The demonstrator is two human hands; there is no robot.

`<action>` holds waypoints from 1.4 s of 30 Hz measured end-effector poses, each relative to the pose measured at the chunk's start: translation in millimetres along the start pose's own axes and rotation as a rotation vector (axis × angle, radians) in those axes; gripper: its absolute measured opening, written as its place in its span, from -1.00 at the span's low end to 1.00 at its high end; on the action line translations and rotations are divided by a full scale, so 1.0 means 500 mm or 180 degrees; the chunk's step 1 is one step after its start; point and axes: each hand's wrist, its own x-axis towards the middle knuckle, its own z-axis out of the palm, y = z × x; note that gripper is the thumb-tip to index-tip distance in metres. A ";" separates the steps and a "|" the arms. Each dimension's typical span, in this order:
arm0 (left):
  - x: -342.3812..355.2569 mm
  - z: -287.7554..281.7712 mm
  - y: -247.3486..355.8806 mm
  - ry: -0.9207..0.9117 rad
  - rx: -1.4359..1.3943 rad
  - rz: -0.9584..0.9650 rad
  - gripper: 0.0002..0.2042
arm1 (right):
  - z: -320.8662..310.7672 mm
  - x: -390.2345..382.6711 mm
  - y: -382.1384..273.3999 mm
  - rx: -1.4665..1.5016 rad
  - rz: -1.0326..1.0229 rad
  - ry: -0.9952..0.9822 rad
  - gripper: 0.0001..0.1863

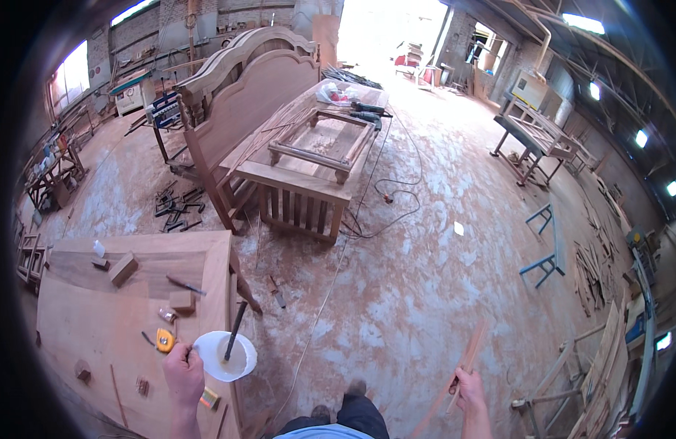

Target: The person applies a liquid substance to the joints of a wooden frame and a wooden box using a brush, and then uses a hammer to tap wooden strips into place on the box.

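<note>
My left hand (182, 374) is closed at the rim of a white plastic tub (241, 369), beside the right edge of the near wooden panel. A dark stick (237, 325) leans out of the tub, which seems to hold something pale. Just beyond my left knuckles lies a yellow tape measure (164, 339). Over the floor on the right, my right hand (469, 388) is wrapped round thin wooden strips (472, 344) that point forward and up. A small yellow and green block (209, 397) sits beside my left wrist.
On the near panel (81, 293) are wooden blocks (123, 268), a pencil-like rod (185, 284) and other small pieces. Ahead stands a workbench (286, 179) with a frame and power tools, next to a large headboard (257, 95). A cord (319, 314) crosses the dusty floor; a blue trestle (546, 245) stands right.
</note>
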 end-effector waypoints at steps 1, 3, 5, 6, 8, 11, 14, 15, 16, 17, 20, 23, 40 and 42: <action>0.022 0.029 0.004 0.0052 -0.0078 -0.0150 -0.94 | 0.028 0.051 -0.030 0.0025 -0.0015 -0.0098 -0.88; 0.065 0.085 0.007 0.0155 0.0063 -0.0148 -0.94 | 0.085 0.162 -0.087 0.0016 -0.0075 -0.0223 -0.89; 0.115 0.138 0.018 0.0189 0.0029 -0.0264 -0.93 | 0.141 0.282 -0.150 -0.0001 -0.0159 -0.0371 -0.88; 0.140 0.165 0.025 0.0300 0.0175 -0.0254 -0.93 | 0.170 0.342 -0.180 -0.0025 -0.0199 -0.0445 -0.87; 0.192 0.219 0.047 0.0533 0.0280 -0.0166 -0.93 | 0.234 0.468 -0.251 -0.0138 -0.0261 -0.0573 -0.86; 0.266 0.274 0.076 0.0588 0.0296 -0.0756 -0.92 | 0.336 0.629 -0.353 -0.0277 -0.0324 -0.0677 -0.85; 0.319 0.314 0.094 0.0707 0.0460 -0.0913 -0.90 | 0.445 0.761 -0.461 -0.0350 -0.0393 -0.0834 -0.85; 0.334 0.332 0.096 0.0803 0.0353 -0.0741 -0.90 | 0.487 0.801 -0.497 -0.0375 -0.0447 -0.0878 -0.85; 0.352 0.345 0.096 0.0791 0.0541 -0.0893 -0.89 | 0.527 0.836 -0.531 -0.0420 -0.0489 -0.0864 -0.86; 0.377 0.358 0.096 0.0808 0.0565 -0.0872 -0.89 | 0.566 0.871 -0.566 -0.0398 -0.0589 -0.0968 -0.85; 0.448 0.402 0.084 0.0836 0.0645 -0.0934 -0.88 | 0.678 0.950 -0.638 -0.0492 -0.0724 -0.1027 -0.84; 0.527 0.443 0.063 0.0792 0.0468 -0.1257 -0.88 | 0.792 1.019 -0.698 -0.0607 -0.0748 -0.1023 -0.85; 1.031 0.522 0.013 -0.0296 0.1545 -0.2088 -0.55 | 1.278 1.366 -0.816 -0.0488 -0.0342 -0.0753 -0.86; 1.046 0.531 0.011 -0.0287 0.1761 -0.2120 -0.55 | 1.300 1.395 -0.820 -0.0422 -0.0321 -0.0746 -0.86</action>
